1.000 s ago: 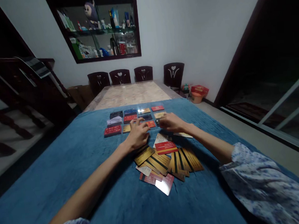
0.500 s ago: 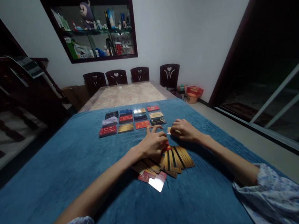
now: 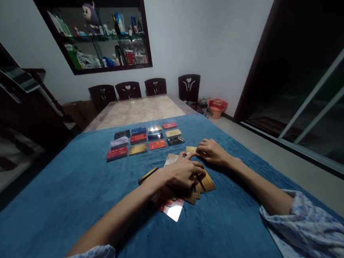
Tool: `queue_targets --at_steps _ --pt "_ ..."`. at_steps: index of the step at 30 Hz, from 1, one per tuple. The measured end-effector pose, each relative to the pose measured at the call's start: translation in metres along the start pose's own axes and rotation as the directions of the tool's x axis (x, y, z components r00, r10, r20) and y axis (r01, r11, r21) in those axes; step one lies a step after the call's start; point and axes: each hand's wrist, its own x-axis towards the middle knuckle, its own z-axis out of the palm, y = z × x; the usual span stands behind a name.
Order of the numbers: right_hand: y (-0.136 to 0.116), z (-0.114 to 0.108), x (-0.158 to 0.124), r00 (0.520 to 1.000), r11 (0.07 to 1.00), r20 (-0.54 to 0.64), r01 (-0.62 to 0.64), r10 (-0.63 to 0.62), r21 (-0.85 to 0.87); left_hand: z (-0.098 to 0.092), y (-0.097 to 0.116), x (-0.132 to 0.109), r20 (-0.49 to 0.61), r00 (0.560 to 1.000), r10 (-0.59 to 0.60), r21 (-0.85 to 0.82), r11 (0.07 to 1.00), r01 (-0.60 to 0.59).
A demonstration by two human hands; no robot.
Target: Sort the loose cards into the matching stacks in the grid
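Note:
A loose heap of gold, red and white cards point(image 3: 177, 192) lies on the blue cloth point(image 3: 76, 200) in front of me. My left hand point(image 3: 183, 172) lies on top of the heap with its fingers curled over the cards. My right hand point(image 3: 211, 151) rests just beyond, fingers bent, touching a gold card point(image 3: 190, 149) on the cloth. Further away, several small stacks of cards point(image 3: 144, 140) stand sorted in neat rows, red, gold, dark and white.
The cloth covers the near part of a long marble-topped table point(image 3: 140, 109) with several dark chairs point(image 3: 127, 90) at its far end. A wall shelf point(image 3: 102, 35) holds bottles and a toy. A red basket point(image 3: 216, 106) sits on the floor at right.
Both hands have drawn back from the sorted rows toward the loose heap. My left hand now covers the heap and has pushed the cards about; my right hand has settled by a gold card.

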Motion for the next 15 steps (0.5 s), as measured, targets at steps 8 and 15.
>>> queue_targets --at_steps 8,15 --pt "0.002 -0.004 -0.008 0.999 0.999 0.017 -0.032 0.031 0.013 0.001 -0.008 0.015 0.060 0.998 0.028 0.013 0.999 -0.029" --pt "0.002 -0.005 -0.009 0.999 0.999 0.028 -0.041 0.041 0.011 -0.004 -0.009 0.022 0.114 0.985 0.129 0.042 0.990 -0.135"
